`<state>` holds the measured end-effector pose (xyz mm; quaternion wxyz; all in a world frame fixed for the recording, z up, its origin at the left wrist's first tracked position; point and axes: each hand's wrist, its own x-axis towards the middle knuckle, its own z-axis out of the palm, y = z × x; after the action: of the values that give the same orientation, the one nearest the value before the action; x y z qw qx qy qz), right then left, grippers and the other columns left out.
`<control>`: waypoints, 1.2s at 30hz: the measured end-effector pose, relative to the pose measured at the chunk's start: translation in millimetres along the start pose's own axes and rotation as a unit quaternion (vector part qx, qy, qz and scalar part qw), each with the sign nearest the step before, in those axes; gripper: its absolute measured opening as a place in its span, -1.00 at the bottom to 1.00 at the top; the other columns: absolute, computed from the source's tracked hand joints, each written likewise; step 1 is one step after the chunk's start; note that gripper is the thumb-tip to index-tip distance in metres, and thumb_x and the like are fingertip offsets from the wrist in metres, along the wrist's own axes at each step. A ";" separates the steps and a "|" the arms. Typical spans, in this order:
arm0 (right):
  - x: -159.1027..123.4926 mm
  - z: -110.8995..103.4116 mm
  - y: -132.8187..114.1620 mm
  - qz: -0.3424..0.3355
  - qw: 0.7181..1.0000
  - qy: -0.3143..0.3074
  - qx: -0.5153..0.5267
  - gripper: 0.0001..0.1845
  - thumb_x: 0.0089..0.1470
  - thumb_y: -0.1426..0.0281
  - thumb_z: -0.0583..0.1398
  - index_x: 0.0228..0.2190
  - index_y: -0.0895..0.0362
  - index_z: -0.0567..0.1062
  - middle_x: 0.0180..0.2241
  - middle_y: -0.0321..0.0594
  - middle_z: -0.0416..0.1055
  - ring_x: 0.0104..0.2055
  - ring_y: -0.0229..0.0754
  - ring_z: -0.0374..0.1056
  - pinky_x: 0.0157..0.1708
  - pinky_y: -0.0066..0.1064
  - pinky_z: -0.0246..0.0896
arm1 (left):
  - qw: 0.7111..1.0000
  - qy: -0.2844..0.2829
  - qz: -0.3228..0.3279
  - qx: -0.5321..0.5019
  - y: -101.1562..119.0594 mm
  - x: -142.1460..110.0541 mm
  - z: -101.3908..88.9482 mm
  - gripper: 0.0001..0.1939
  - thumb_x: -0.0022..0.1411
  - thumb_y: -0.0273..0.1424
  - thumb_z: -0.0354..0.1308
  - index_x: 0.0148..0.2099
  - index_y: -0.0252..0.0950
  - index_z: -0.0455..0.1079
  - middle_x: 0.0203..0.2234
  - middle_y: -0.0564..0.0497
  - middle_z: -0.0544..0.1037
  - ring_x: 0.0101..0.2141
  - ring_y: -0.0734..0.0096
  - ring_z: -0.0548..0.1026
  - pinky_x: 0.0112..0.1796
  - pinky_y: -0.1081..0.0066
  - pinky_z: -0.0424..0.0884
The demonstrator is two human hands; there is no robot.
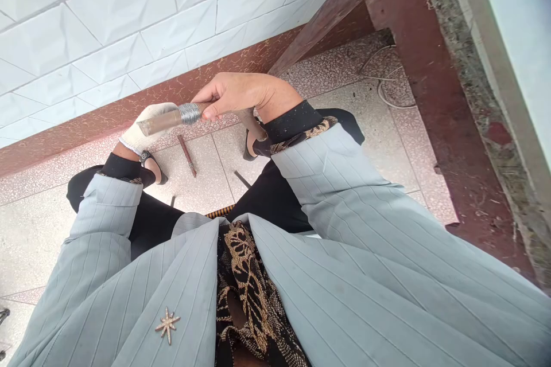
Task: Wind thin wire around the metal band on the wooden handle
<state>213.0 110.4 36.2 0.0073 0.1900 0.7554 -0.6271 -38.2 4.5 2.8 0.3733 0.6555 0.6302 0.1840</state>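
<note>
My right hand (235,94) is bare and closed, thumb and fingers gripping a wire-bound tool (161,122). A flat, brownish piece with a slanted end points left from the tool. Silver wire (189,113) is wound round its middle, and a brown shaft shows on the far side of my palm. Behind the slanted end is my left hand (150,117), in a white glove. Its fingers are hidden, so I cannot make out whether it touches the tool or holds anything. Both hands are out in front of my knees, above the floor.
A reddish-brown stick (187,156) and a dark rod (241,179) lie on the speckled floor between my feet. White wall tiles (124,0) rise ahead. On the right stands a red-brown frame (413,57) under a slab; a thin cable (394,104) lies beside it.
</note>
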 end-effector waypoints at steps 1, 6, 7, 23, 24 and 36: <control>0.5 1.3 0.9 -0.008 0.999 0.036 0.019 -0.90 0.22 0.63 0.27 -0.30 0.25 0.60 -0.46 -0.36 0.41 -0.40 -0.35 0.24 -0.33 -0.49 0.13 | 1.000 0.011 0.000 -0.009 -1.6 1.0 2.9 -0.87 0.30 -0.33 0.18 -0.24 -0.28 0.48 -0.39 0.01 0.52 -0.35 0.40 0.43 -0.25 0.38 0.37; 13.0 5.3 7.5 0.039 0.976 0.213 0.035 -0.91 0.30 0.46 0.26 -0.31 0.17 0.53 -0.39 -0.24 0.52 -0.38 -0.33 0.30 -0.35 -0.51 0.21 | 0.996 -0.072 0.013 -0.047 7.0 -1.1 12.7 -0.82 0.39 -0.32 0.12 -0.25 -0.27 0.47 -0.50 0.06 0.41 -0.48 0.46 0.32 -0.38 0.42 0.29; 16.5 5.0 9.0 0.067 0.969 0.237 -0.015 -0.88 0.30 0.43 0.27 -0.33 0.17 0.52 -0.42 -0.24 0.50 -0.38 -0.34 0.31 -0.35 -0.51 0.19 | 0.995 -0.088 0.013 -0.037 10.0 -2.0 13.4 -0.82 0.37 -0.32 0.12 -0.26 -0.27 0.47 -0.51 0.06 0.42 -0.48 0.46 0.33 -0.37 0.42 0.29; 5.5 6.5 -1.4 0.029 0.998 -0.047 -0.018 -0.85 0.25 0.53 0.35 -0.39 0.24 0.55 -0.54 -0.42 0.36 -0.43 -0.42 0.23 -0.38 -0.58 0.08 | 0.995 -0.048 0.050 -0.078 11.5 -4.3 2.9 -0.79 0.37 -0.24 0.17 -0.26 -0.27 0.45 -0.43 0.03 0.46 -0.40 0.44 0.36 -0.31 0.38 0.34; 5.1 5.4 -0.6 -0.006 1.000 0.012 0.026 -0.86 0.26 0.52 0.34 -0.38 0.21 0.54 -0.50 -0.39 0.39 -0.43 -0.40 0.23 -0.39 -0.57 0.12 | 0.993 -0.029 0.044 -0.107 12.0 -3.3 4.2 -0.77 0.40 -0.22 0.16 -0.27 -0.25 0.42 -0.46 0.04 0.41 -0.45 0.46 0.31 -0.36 0.39 0.30; 26.8 0.8 20.8 0.042 0.958 0.282 -0.044 -0.61 0.08 -0.01 0.36 -0.40 0.02 0.46 -0.39 -0.15 0.56 -0.20 -0.18 0.45 -0.25 -0.37 0.22 | 0.987 -0.072 0.043 -0.137 13.5 -2.9 13.9 -0.83 0.36 -0.32 0.17 -0.25 -0.29 0.49 -0.49 0.02 0.48 -0.45 0.47 0.40 -0.33 0.42 0.39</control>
<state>194.1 120.0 9.7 -0.1710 0.3900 0.7449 -0.5135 -19.4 -0.8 4.2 0.4956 0.6363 0.5416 0.2369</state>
